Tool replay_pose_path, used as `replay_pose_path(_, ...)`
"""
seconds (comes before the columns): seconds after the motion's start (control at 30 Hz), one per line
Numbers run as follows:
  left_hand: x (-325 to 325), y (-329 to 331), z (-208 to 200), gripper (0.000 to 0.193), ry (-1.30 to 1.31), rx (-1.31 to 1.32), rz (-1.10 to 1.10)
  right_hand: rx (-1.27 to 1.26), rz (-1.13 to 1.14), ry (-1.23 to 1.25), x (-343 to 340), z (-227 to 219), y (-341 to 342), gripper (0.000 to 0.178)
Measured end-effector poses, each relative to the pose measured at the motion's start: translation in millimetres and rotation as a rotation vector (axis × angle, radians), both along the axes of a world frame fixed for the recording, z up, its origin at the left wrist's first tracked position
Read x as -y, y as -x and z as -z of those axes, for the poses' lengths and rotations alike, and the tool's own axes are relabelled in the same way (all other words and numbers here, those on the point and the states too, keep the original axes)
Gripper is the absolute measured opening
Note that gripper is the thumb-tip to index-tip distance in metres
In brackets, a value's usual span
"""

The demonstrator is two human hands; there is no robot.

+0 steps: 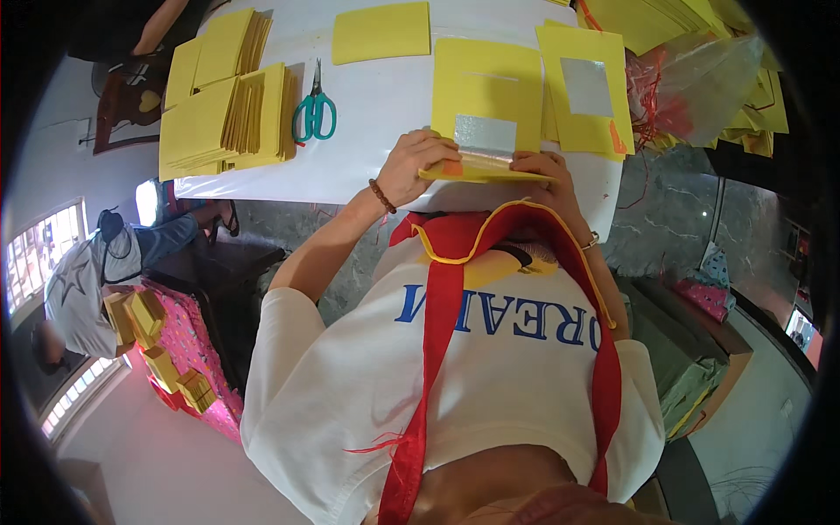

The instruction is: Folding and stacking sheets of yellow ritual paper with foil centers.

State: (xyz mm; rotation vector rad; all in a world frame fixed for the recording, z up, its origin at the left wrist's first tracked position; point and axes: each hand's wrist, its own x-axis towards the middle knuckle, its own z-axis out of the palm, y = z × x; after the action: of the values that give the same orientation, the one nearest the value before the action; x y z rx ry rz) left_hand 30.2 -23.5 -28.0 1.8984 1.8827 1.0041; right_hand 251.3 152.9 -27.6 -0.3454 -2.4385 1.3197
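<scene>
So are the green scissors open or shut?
Shut. The scissors lie flat on the white table beside the yellow stacks, blades together in one thin line and the two handle loops side by side.

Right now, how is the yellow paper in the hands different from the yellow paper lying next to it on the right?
The held yellow sheet is gripped at its near edge by the left hand and right hand; the right yellow sheet lies untouched. The held sheet's silver square sits low, the right sheet's sits higher. Both are yellow with silver foil.
</scene>
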Motion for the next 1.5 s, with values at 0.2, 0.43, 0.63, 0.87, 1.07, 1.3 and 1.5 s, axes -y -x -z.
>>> replay_pose_path(0.2, -21.8, 1.9, -14.6, 0.023, 0.28, 0.23, -0.252, 0.032, 0.234, 0.297, 0.0, 6.3, 15.1, 0.024)
replay_pose_path(0.43, -39.2, 0.1, -2.9, 0.027, 0.231, 0.389, -0.45, -0.147, 0.542, 0.376, 6.3, 3.5, 41.8, 0.037)
replay_pose_path(0.63, -45.9, 8.1, 6.2, 0.027, 0.254, 0.4, -0.477, 0.239, 0.502, 0.283, -1.8, -5.8, 37.8, 0.044)
replay_pose_path(0.87, -52.1, 15.5, 28.0, 0.057, 0.181, 0.633, -0.529, 0.315, 0.555, 0.326, -4.2, -7.3, 46.1, 0.042)
replay_pose_path(1.07, -53.3, 22.2, 14.9, 0.077, 0.387, 0.724, -0.531, 0.219, 0.568, 0.241, -1.8, 4.5, 44.3, 0.042)
replay_pose_path(1.3, -54.1, 19.1, -7.2, 0.075, 0.399, 0.59, -0.548, 0.165, 0.561, 0.203, -2.3, 10.0, 47.2, 0.042)
replay_pose_path(1.5, -68.7, -3.9, -20.6, 0.048, -0.035, -0.324, -0.331, 0.153, 0.578, 0.125, 1.3, 12.9, 49.0, 0.04)
